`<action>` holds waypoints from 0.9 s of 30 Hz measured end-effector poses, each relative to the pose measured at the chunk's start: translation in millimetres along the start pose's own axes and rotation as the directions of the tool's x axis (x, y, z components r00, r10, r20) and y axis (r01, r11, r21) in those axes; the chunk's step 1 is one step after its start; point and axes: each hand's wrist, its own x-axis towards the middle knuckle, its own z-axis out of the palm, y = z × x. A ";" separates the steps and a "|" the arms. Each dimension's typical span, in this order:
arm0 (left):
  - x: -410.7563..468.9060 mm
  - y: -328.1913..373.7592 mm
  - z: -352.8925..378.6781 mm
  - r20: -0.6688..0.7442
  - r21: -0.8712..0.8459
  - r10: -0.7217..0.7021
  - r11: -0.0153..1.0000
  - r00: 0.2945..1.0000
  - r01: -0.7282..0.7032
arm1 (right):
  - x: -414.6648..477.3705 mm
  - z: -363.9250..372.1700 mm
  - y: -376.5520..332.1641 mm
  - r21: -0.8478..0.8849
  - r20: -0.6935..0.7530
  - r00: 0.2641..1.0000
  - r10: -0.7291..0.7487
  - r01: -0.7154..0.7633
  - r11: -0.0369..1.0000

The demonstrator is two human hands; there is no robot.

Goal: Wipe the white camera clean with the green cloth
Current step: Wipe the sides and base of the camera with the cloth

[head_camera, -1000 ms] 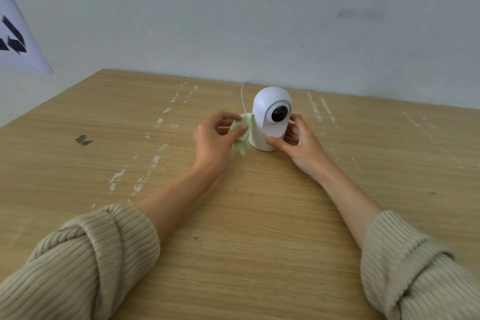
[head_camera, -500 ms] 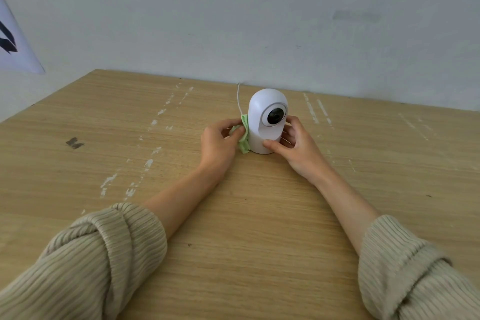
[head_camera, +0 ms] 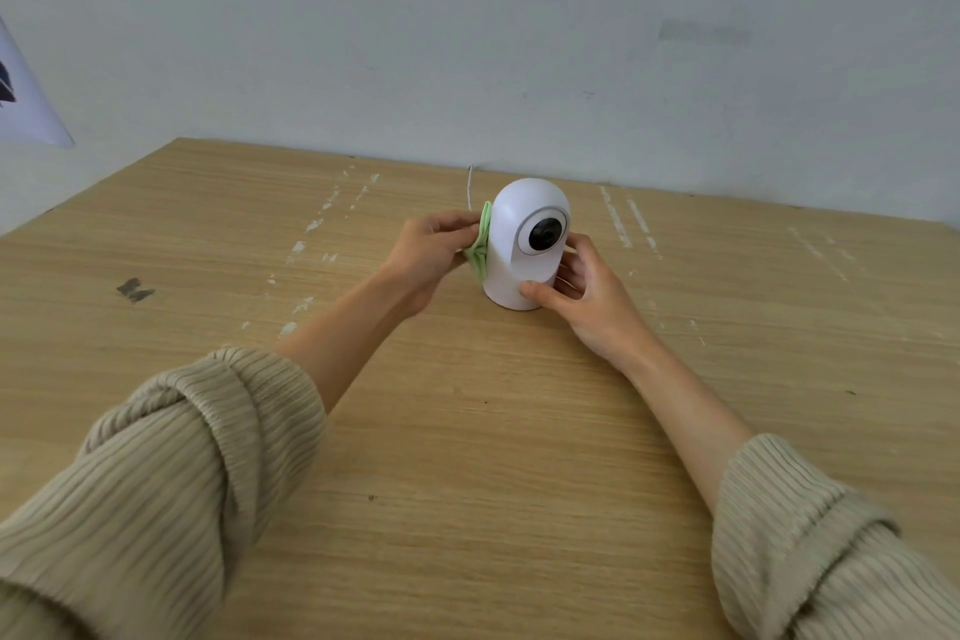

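Since the last frame the crumpled pale green cloth (head_camera: pixel 482 244) has slid up the side of the rounded white plastic camera (head_camera: pixel 519 244), it was bunched low near the base and now it's spread flat against the upper left side. The left hand (head_camera: pixel 428 252) is pinching the cloth and pressing it onto the camera body, fingers closed around the fabric. The right hand (head_camera: pixel 584 288) grips the camera from the other side, thumb across the lower front near the base, fingers curled round the right side, probably reaching the back but I can't really see that. The camera stands upright on the light wooden counter (head_camera: pixel 467 431), toward the far edge by the pale wall (head_camera: pixel 467 42), dark lens facing right of the viewer. A thin white cable (head_camera: pixel 470 187) runs off behind it. Both ribbed beige sleeves (head_camera: pixel 182 457) are pushed up the forearms
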 end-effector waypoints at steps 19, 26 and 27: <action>-66.5 23.8 -7.9 -0.128 -0.030 0.025 0.999 0.991 -0.029 | -17.6 -2.8 -21.5 0.029 -0.239 0.969 -0.061 0.070 0.997; -90.8 20.0 41.9 -0.159 -0.193 -0.033 0.981 0.987 0.001 | -54.6 -0.3 -43.2 -0.027 -0.130 0.975 -0.179 0.177 0.984; -93.1 19.7 48.2 -0.164 -0.228 -0.046 0.974 0.985 0.007 | -57.2 -0.9 -41.2 -0.002 -0.124 0.979 -0.161 0.162 0.987</action>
